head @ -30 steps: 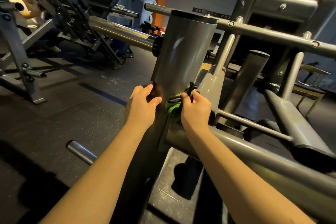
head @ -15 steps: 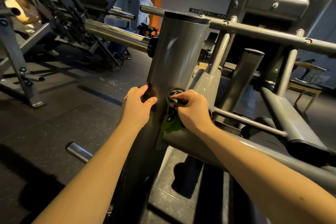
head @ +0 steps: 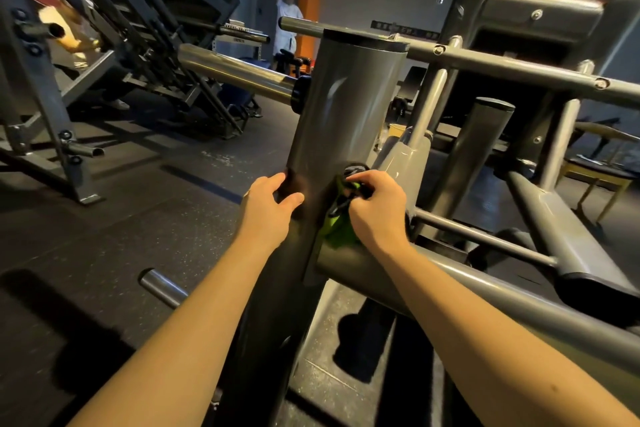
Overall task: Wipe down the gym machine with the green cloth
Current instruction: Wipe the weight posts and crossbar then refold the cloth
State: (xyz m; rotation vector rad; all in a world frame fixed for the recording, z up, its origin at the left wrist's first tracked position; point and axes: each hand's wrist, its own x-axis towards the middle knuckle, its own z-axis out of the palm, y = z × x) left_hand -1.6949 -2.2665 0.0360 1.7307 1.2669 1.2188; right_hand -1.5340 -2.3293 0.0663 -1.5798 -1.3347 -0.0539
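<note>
Post (head: 346,107): we log grey painted metal, smooth, with a satin sheen and one pale highlight. Its top cap (head: 363,36) reads matt black.

Bar (head: 235,74) off the post's left side: bare polished metal, glossy. The collar (head: 300,94) at its root is matt black; plastic or rubber, we cannot tell.

Green cloth (head: 337,225): soft fabric, matt, dark-trimmed.

Tube (head: 519,302) beneath it: the same smooth grey paint.

Floor (head: 138,218): dark, matt, finely speckled, rubbery-looking.

Stub (head: 162,286) above the floor: bare metal, dull shine.
</note>
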